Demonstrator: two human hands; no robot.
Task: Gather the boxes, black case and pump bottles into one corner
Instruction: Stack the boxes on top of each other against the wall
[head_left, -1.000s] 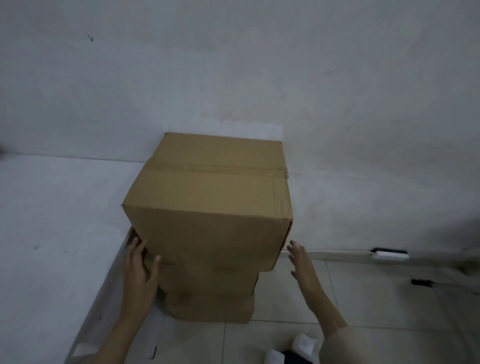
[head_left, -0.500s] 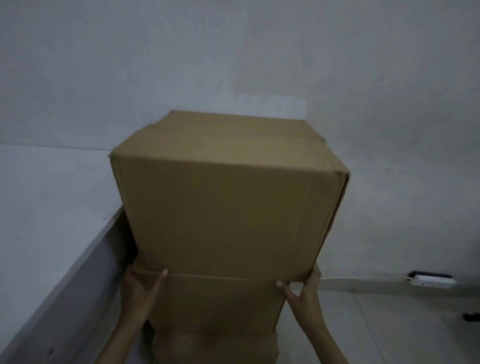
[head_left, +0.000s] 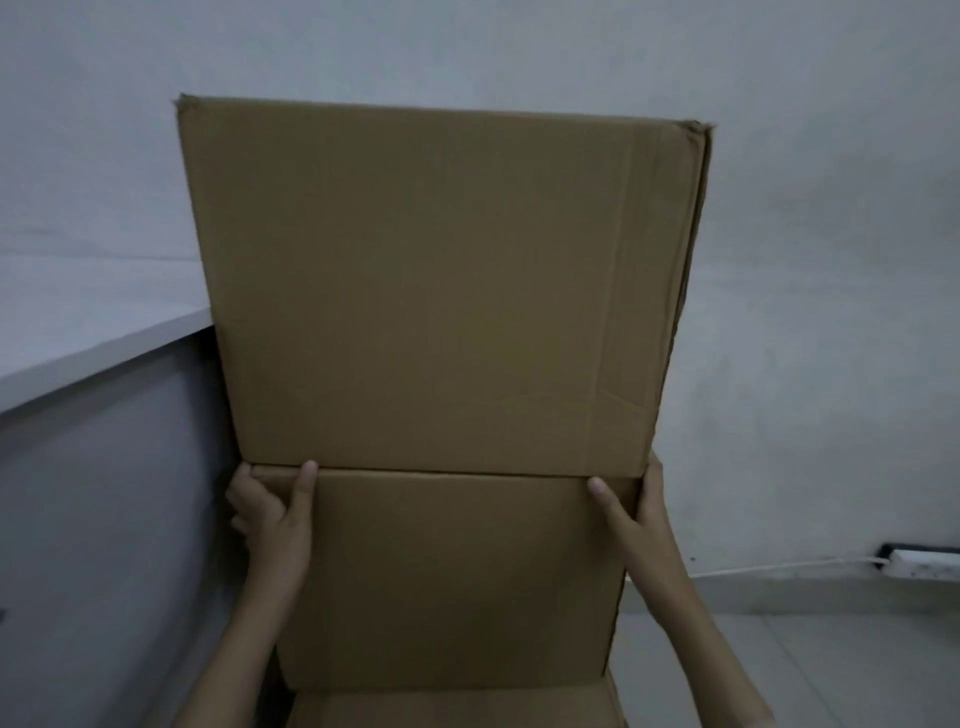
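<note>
**Both hands on the middle box of a cardboard stack**

Three plain brown cardboard boxes stand stacked against a pale grey wall (head_left: 779, 156). The large top cardboard box (head_left: 441, 280) rests on the smaller brown middle cardboard box (head_left: 457, 577), and under that only the upper edge of the brown bottom cardboard box (head_left: 452, 709) shows.

The left hand (head_left: 270, 525) grips the upper left corner of the middle box: the thumb lies on its front face just below the top box, and the other fingers curl round its left side. The right hand (head_left: 641, 519) holds the upper right corner of the middle box, thumb on the front face, fingers wrapped round the right side and mostly hidden.

Left of the middle box, close beside it, runs a grey panel with a white top ledge (head_left: 104, 353). To the right of the middle box, low against the wall, lies a white power strip (head_left: 924, 564) with a white cable (head_left: 779, 567).
</note>
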